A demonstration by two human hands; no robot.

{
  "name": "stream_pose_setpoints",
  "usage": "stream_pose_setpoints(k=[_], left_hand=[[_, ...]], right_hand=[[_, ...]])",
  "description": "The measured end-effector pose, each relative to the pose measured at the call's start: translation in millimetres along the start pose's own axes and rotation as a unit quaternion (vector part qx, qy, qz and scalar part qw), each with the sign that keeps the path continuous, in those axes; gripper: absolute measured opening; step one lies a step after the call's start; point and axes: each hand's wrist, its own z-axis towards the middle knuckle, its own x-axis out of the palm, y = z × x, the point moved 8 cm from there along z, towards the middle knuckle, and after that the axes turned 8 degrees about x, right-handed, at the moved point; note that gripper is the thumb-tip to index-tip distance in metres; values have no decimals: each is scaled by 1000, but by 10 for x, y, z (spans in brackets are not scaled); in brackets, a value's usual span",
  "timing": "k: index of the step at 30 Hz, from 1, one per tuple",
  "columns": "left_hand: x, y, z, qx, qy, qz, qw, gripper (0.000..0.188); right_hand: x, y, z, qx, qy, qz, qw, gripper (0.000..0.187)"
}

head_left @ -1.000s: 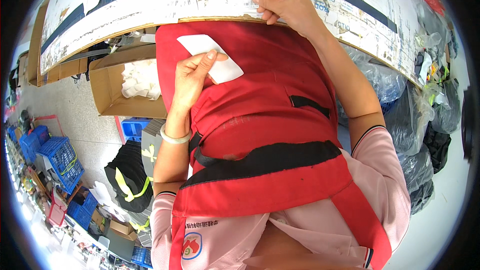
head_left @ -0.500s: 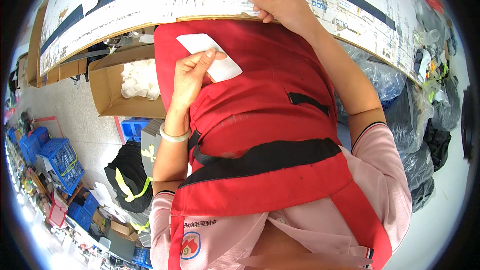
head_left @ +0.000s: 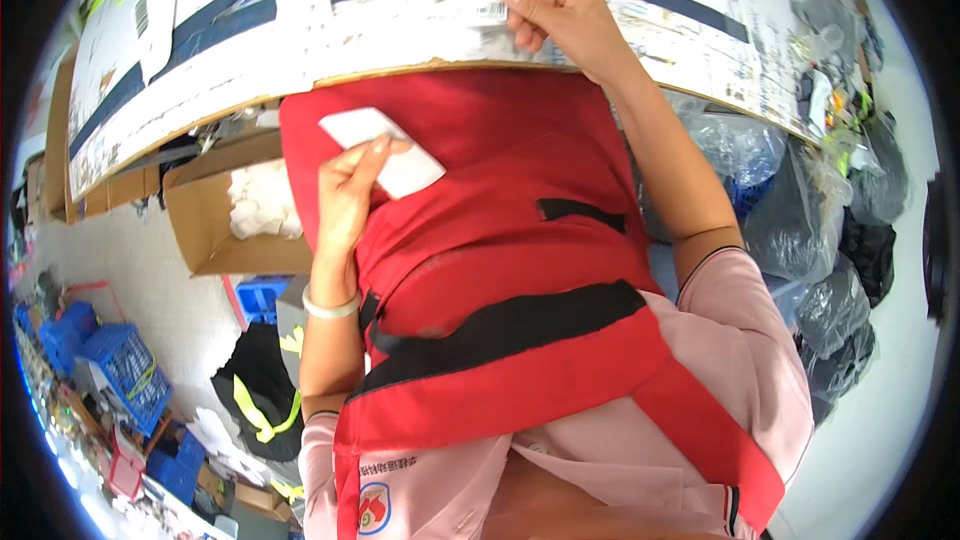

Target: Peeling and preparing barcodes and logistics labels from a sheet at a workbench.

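My left hand (head_left: 350,180) pinches a white slip of paper (head_left: 412,172) between thumb and fingers, in front of the red apron (head_left: 480,130) on my lap. The slip is tilted, one corner pointing up to the left. Over the near edge of the tabletop (head_left: 410,40), my right hand (head_left: 565,20) has thumb and forefinger pressed together. A small barcode label (head_left: 490,10) shows at those fingertips, seemingly held by its edge. Its lower part blurs into the worn white surface behind it.
An open cardboard box (head_left: 200,235) with crumpled white paper pieces (head_left: 265,200) stands below the table at left. Blue plastic crates (head_left: 125,370) and a black bundle with a yellow-green tie (head_left: 255,390) lie farther left. Filled plastic bags (head_left: 795,230) crowd the right side.
The whole view has shifted, with the table edge now lower in it. The barcode label now shows at my right fingertips. My left hand keeps its pinch on the white slip.
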Motion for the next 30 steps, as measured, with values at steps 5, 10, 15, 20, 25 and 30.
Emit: stream_pose_setpoints(k=[5, 10, 15, 20, 25, 30], left_hand=[[0, -58, -19, -63, 3, -64, 996, 20], [-302, -181, -98, -41, -41, -108, 992, 26], [-1227, 74, -269, -35, -157, -208, 965, 35], [-2556, 1338, -669, -99, -292, -370, 876, 26], [-3460, 1925, -1146, -223, -385, 67, 893, 41], [-3550, 1064, -608, -30, -302, 472, 828, 35]], right_hand=[[-1327, -249, 251, -19, -198, -84, 976, 17], [-1571, -530, 270, 44, -311, -264, 912, 29], [-1687, -622, 161, -9, -343, -193, 919, 25], [-1718, -814, 176, -39, -308, 20, 950, 21], [-1580, -693, 169, -9, -285, 50, 957, 22], [-1253, -429, 121, -25, -271, 8, 962, 19]])
